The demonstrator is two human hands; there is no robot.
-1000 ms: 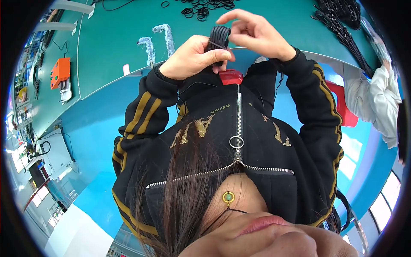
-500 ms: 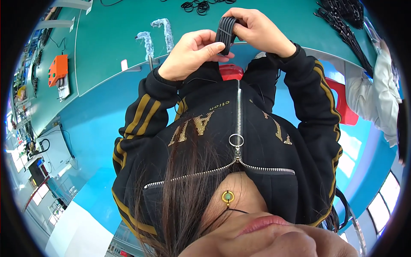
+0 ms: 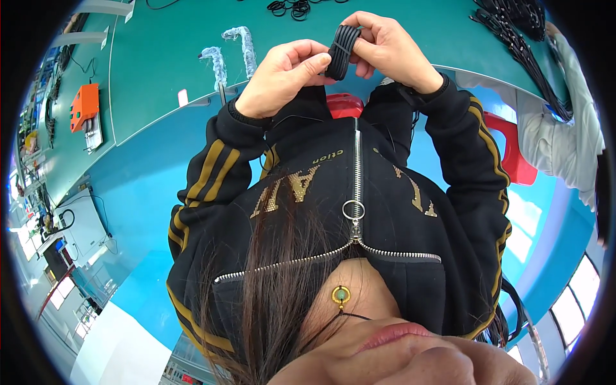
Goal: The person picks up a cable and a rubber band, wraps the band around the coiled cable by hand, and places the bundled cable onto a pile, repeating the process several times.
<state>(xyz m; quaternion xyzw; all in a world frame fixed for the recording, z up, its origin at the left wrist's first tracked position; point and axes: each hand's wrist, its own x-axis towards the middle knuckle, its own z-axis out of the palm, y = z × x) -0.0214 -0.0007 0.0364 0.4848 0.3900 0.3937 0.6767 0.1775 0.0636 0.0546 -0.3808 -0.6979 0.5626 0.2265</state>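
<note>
A black coiled cable (image 3: pixel 342 54) is held up between both hands, over the near edge of the green table (image 3: pixel 167 58). My left hand (image 3: pixel 282 74) pinches the coil's lower left side between thumb and fingers. At its upper right, my right hand (image 3: pixel 388 48) grips the coil, with the thumb against it and the other fingers curled. A thin band or strand seems to cross the middle of the bundle. Parts of the fingers behind the coil are hidden.
Loose black cable loops (image 3: pixel 298 9) lie farther back on the table. Bundled black cables (image 3: pixel 523 58) hang over the right edge, beside a person's light sleeve (image 3: pixel 558 141). Two cloth-wrapped hooks (image 3: pixel 242 48) stand at left, near an orange device (image 3: pixel 84 108). Red stools (image 3: pixel 516 151) are below.
The coil has tilted and turned in my hands, so its crossing strand shows. My right fingers have shifted around its upper end. At right, the other person's sleeve has moved toward the hanging cables.
</note>
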